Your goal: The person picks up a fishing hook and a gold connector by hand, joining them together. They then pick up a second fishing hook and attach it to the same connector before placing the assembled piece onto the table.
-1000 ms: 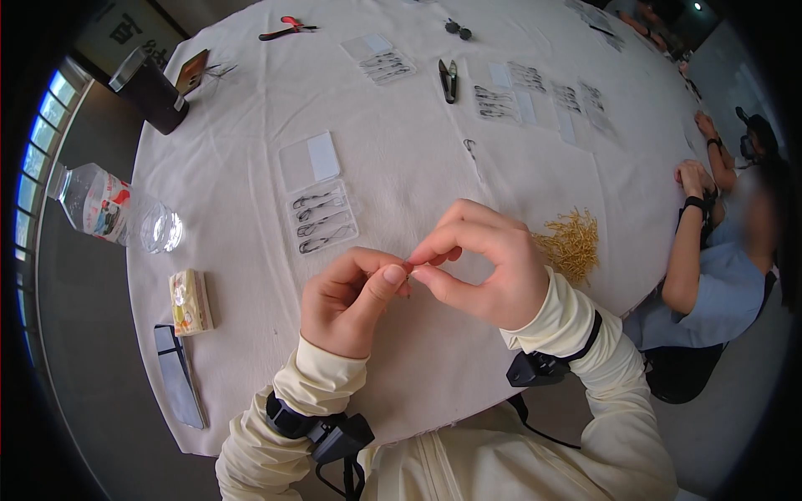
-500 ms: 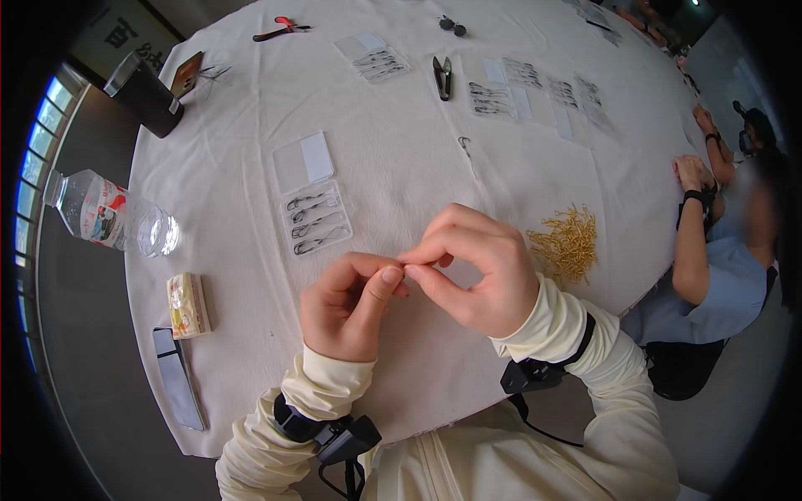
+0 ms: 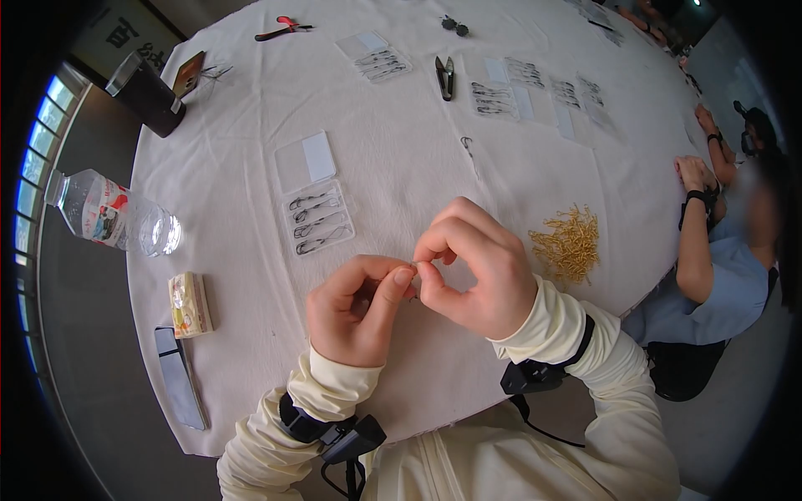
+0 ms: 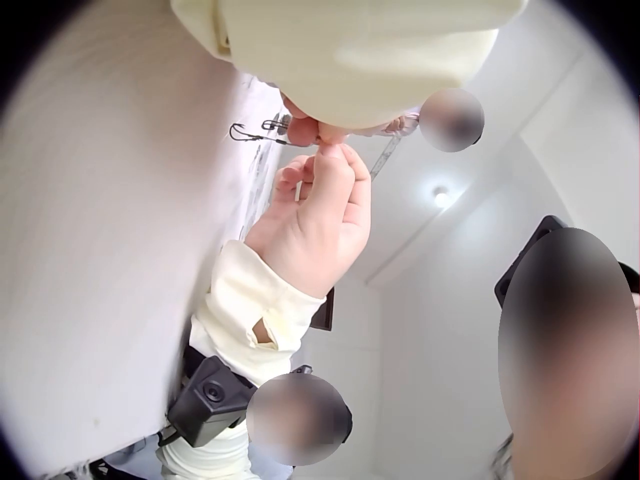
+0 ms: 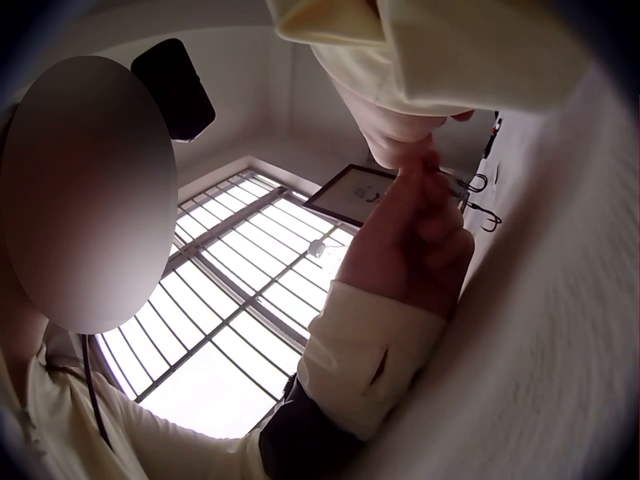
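Over the near part of the white-clothed counter [image 3: 242, 359], two bare hands meet at the fingertips. Between thumb and forefinger, the left hand [image 3: 355, 309] pinches two black fishhooks [image 4: 266, 139], whose bends stick out past the fingers in both wrist views. The right hand [image 3: 480, 267] has thumb and forefinger together at the same spot; its grip seems to pinch a tiny piece, perhaps joined to the hooks, but too small to make out. Just right of that hand lies a heap of gold-coloured metal pieces [image 3: 568, 246]. Ahead and to the left, a hinged clear plastic case [image 3: 292, 169], lid folded back, holds dark hook rigs [image 3: 320, 219] in its nearer half. Farther off lie a loose hook [image 3: 468, 148], thread snips [image 3: 444, 81] and red-and-black pliers [image 3: 284, 32]. Along the left side are a labelled water bottle [image 3: 102, 209], a dark tumbler [image 3: 146, 96] and a tissue packet [image 3: 190, 305].
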### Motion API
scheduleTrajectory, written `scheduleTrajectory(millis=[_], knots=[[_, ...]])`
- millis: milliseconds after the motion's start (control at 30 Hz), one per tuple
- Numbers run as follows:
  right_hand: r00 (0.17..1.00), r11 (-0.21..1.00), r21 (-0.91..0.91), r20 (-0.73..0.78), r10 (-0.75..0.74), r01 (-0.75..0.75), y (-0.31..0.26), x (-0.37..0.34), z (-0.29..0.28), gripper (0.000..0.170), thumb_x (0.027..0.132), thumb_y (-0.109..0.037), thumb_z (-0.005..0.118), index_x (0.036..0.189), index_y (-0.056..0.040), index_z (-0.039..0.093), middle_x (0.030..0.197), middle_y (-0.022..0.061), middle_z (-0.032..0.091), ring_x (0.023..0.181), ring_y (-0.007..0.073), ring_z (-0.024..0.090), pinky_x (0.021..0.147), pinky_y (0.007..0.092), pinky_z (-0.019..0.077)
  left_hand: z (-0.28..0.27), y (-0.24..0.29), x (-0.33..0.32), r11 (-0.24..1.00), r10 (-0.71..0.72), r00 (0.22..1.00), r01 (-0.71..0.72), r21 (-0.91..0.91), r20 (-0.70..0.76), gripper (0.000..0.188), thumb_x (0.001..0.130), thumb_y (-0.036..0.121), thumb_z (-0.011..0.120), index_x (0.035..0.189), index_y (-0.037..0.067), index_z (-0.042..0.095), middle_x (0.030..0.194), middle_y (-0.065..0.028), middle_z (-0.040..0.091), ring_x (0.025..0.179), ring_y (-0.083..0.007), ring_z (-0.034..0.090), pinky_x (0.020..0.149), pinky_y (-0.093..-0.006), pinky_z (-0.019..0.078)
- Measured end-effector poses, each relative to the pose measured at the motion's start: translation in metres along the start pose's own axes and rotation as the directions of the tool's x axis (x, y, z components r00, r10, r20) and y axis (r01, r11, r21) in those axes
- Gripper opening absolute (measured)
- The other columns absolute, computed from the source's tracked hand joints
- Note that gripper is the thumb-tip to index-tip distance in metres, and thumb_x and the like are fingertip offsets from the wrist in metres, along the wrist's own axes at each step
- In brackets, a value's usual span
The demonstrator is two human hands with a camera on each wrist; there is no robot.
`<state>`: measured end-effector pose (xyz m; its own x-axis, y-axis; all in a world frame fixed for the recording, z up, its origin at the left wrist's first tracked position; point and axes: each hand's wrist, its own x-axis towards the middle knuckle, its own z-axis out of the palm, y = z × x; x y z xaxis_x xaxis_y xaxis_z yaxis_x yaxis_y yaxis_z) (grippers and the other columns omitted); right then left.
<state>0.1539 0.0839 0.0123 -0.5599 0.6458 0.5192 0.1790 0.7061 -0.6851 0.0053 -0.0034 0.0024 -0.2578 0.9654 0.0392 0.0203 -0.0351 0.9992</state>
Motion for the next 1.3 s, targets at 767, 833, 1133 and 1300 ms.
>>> scheduleTrajectory(millis=[767, 833, 1133, 1300], knots=[[0.999, 0.999, 0.028, 0.022, 0.026, -0.027, 0.0, 0.0, -0.007, 0.012, 0.075, 0.002, 0.069, 0.079, -0.006, 0.06, 0.077, 0.0031, 0.058, 0.062, 0.0158, 0.059, 0.055, 0.028, 0.0484, 0.001, 0.005, 0.0, 0.997, -0.05, 0.998, 0.047, 0.064, 0.044, 0.008, 0.094, 0.003, 0.063, 0.095, -0.005, 0.066, 0.083, -0.0059, 0.069, 0.075, -0.0088, 0.063, 0.068, -0.0216, 0.0508], [0.999, 0.998, 0.049, 0.021, 0.024, -0.025, 0.001, -0.001, -0.006, 0.013, 0.076, 0.002, 0.068, 0.079, -0.0059, 0.059, 0.078, 0.0033, 0.056, 0.062, 0.0156, 0.059, 0.055, 0.0279, 0.0482, 0.002, 0.002, 0.0, 0.998, -0.06, 0.997, 0.06, 0.002, 0.044, 0.008, 0.094, 0.002, 0.062, 0.095, -0.005, 0.066, 0.085, -0.0061, 0.069, 0.077, -0.0094, 0.064, 0.07, -0.022, 0.0513], [0.998, 0.999, 0.033, 0.054, 0.037, -0.039, 0.0, 0.0, -0.005, 0.015, 0.076, 0.004, 0.067, 0.082, -0.0045, 0.056, 0.081, 0.0043, 0.054, 0.065, 0.0153, 0.058, 0.057, 0.0273, 0.0487, -0.002, 0.001, 0.0, 0.987, -0.125, 0.992, 0.127, -0.094, 0.025, 0.009, 0.094, 0.006, 0.063, 0.096, -0.003, 0.064, 0.085, -0.0051, 0.068, 0.076, -0.008, 0.062, 0.068, -0.0218, 0.0498], [0.999, 0.998, 0.053, 0.043, 0.032, -0.034, -0.001, 0.002, -0.008, 0.013, 0.077, 0.002, 0.069, 0.085, -0.0037, 0.06, 0.082, 0.0038, 0.055, 0.066, 0.015, 0.057, 0.058, 0.0269, 0.0486, -0.003, 0.0, 0.002, 0.983, -0.133, 0.991, 0.134, -0.125, 0.012, 0.01, 0.095, 0.008, 0.063, 0.095, -0.001, 0.064, 0.081, -0.0039, 0.067, 0.073, -0.0068, 0.059, 0.064, -0.0207, 0.0472]])
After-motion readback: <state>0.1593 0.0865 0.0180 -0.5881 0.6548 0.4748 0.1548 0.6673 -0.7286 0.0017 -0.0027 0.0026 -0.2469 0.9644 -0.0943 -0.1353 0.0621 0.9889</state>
